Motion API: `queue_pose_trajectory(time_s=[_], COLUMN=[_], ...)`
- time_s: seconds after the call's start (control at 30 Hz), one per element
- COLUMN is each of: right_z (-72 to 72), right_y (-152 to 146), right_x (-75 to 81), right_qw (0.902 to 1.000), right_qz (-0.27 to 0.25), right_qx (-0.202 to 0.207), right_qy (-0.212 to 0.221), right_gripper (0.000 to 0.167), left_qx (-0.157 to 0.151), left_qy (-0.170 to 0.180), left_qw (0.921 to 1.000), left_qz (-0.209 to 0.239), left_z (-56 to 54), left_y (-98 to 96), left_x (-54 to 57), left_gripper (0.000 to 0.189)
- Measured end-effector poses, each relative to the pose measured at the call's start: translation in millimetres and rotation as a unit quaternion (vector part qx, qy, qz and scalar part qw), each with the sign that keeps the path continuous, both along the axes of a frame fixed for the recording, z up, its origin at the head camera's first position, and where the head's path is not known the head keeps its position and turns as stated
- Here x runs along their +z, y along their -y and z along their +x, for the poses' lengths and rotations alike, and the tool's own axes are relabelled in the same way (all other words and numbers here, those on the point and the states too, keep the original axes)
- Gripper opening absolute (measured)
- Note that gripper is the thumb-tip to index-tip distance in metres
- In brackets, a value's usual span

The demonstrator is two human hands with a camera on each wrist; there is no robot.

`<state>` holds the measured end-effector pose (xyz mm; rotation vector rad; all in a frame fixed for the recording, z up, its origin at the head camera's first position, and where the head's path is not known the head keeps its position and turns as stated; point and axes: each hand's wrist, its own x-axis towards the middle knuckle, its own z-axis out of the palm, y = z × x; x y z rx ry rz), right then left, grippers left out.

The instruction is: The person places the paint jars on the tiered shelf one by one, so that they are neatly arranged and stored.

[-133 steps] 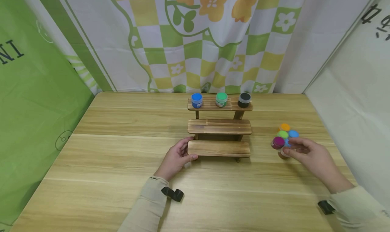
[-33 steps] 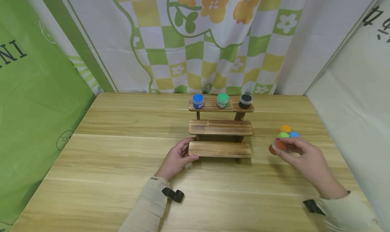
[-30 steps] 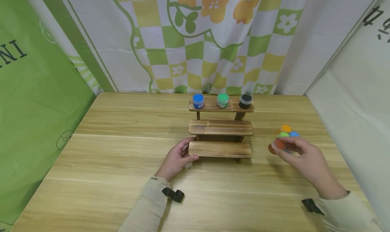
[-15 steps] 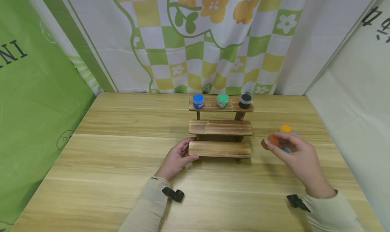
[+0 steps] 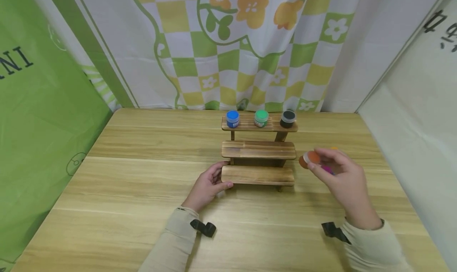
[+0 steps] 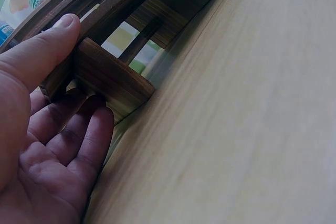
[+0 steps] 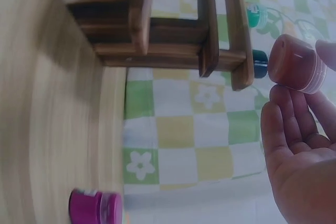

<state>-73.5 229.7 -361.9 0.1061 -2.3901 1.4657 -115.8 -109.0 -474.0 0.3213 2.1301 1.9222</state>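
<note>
A three-tier wooden display stand (image 5: 258, 174) stands on the table. My left hand (image 5: 207, 188) holds the left end of its lowest board; in the left wrist view the thumb (image 6: 55, 43) lies along the board and the fingers curl beneath. My right hand (image 5: 344, 181) pinches a small reddish-brown paint jar (image 5: 309, 159), tilted in the air just right of the middle board. The right wrist view shows that jar (image 7: 295, 62) between thumb and fingers. On the top board sit a blue paint jar (image 5: 233, 119), a green one (image 5: 261, 118) and a black one (image 5: 288, 119).
Behind the right hand, a magenta jar (image 5: 327, 169) and an orange jar (image 5: 334, 148) show in part on the table (image 5: 160, 145); the hand hides other jars there. A checked curtain (image 5: 250, 66) hangs behind the table's far edge.
My right hand has lifted the reddish-brown jar out of the group on the right and carried it left and up toward the stand. My left hand has stayed at the lowest board.
</note>
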Motion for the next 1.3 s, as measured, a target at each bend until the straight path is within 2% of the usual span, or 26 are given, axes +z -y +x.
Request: queue_pose_trajectory(time_s=[0.13,0.27,0.37,0.57,0.87,1.13,1.3], right_z=[-1.9,-8.3,-14.9,-26.3,-40.0,-49.0,-55.9], right_y=[9,18,25,36,47,62,72], right_x=[3.3,5.0,4.8,3.3,1.5,4.9,2.7], right_qw=[0.9998,0.9971,0.995,0.9957,0.9967,0.9933,0.9916], right_qz=[-0.021,-0.065,-0.075,-0.045,-0.003,-0.015,0.002], right_qx=[0.004,0.03,0.054,0.074,0.081,0.114,0.128], right_qy=[-0.006,-0.026,-0.04,-0.032,-0.006,0.017,0.018], right_gripper=[0.038,0.037,0.037,0.036,0.036,0.035,0.034], left_qx=[-0.003,-0.006,-0.005,-0.004,-0.003,0.001,0.002], left_qy=[0.002,0.001,0.002,0.001,0.0,0.001,0.006], left_qw=[1.0,1.0,1.0,1.0,1.0,1.0,1.0], left_qz=[0.0,0.006,0.008,0.006,0.005,-0.003,-0.003], left_z=[-0.3,-0.2,-0.2,-0.2,-0.8,-1.1,-0.9], left_y=[-0.2,0.1,0.2,0.4,0.3,1.0,0.5], left_x=[-0.5,0.1,0.0,-0.4,-1.0,-2.4,-0.4], left_gripper=[0.07,0.07,0.07,0.07,0.07,0.07,0.069])
